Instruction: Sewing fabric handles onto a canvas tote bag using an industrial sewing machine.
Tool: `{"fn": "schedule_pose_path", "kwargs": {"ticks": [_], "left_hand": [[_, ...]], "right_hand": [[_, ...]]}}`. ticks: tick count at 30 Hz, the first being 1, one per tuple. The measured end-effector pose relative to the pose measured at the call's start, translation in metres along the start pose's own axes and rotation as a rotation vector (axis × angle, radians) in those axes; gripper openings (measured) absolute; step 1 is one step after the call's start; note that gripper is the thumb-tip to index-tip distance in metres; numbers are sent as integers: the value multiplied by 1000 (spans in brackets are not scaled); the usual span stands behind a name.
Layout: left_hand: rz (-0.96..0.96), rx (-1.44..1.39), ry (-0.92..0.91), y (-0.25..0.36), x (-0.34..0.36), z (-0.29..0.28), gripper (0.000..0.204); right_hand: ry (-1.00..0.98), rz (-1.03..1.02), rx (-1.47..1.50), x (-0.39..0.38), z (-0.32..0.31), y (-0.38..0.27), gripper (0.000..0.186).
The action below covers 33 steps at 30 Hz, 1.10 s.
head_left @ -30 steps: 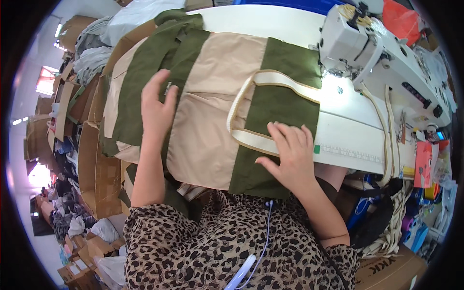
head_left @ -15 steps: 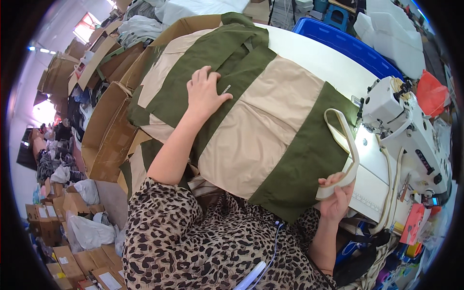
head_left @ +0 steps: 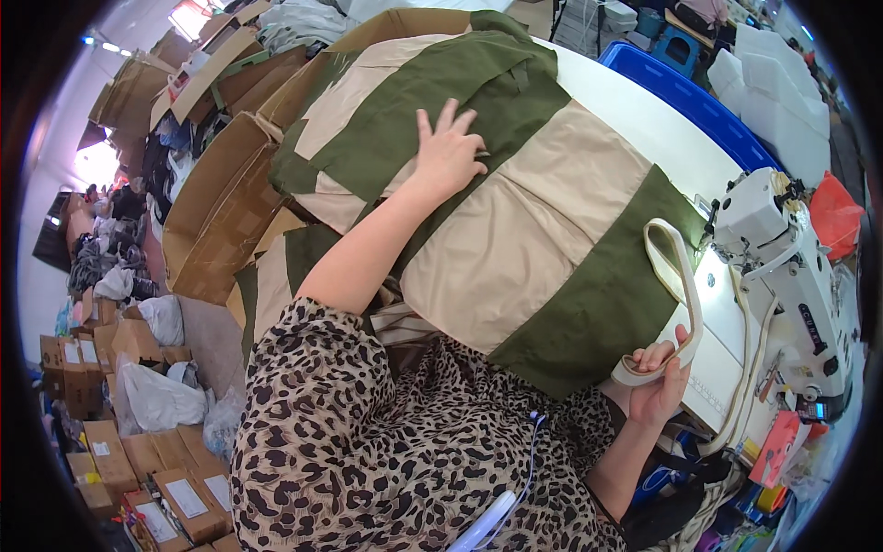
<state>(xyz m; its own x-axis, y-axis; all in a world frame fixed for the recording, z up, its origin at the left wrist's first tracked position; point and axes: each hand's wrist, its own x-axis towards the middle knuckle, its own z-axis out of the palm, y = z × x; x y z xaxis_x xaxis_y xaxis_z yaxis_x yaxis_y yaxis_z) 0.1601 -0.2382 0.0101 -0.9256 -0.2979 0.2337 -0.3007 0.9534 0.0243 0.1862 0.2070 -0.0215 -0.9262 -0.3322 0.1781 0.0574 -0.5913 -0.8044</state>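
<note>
A large olive-green and beige fabric panel (head_left: 552, 193) lies spread over the table and hangs toward my lap. On its upper green part rests my left hand (head_left: 448, 155), fingers spread and gripping nothing visible. My right hand (head_left: 658, 391), beside the panel's lower right, is closed around a cream webbing strap (head_left: 693, 317). The strap rises in a loop over the green edge, close to the sewing machine (head_left: 768, 221). Under the machine's lit needle area, the panel's right corner reaches toward the presser foot; the exact contact cannot be made out.
A blue plastic bin (head_left: 690, 106) stands behind the white table (head_left: 598, 97). Open cardboard boxes (head_left: 216, 216) border the left side, with more cartons and plastic bags on the floor. More cream webbing (head_left: 750, 368) runs down at the right, near a red box (head_left: 777, 449).
My left hand has slid up and right across the fabric, its fingers more spread. The right hand still holds the strap. The whole view has shifted slightly.
</note>
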Motion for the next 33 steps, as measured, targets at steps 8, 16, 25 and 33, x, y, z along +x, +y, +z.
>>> {"fn": "schedule_pose_path", "kwargs": {"ticks": [8, 16, 25, 33], "left_hand": [[-119, -636, 190, -13, -61, -70, 19], [-614, -901, 106, -223, -256, -228, 71], [-1121, -720, 45, -389, -515, -118, 67], [-1488, -956, 399, -373, -565, 20, 54]], "right_hand": [[-69, 64, -26, -8, 11, -1, 51], [-414, 314, 110, 7, 96, 37, 72], [-693, 1059, -170, -9, 172, 231, 65], [-615, 1185, -524, 15, 132, 279, 53]]}}
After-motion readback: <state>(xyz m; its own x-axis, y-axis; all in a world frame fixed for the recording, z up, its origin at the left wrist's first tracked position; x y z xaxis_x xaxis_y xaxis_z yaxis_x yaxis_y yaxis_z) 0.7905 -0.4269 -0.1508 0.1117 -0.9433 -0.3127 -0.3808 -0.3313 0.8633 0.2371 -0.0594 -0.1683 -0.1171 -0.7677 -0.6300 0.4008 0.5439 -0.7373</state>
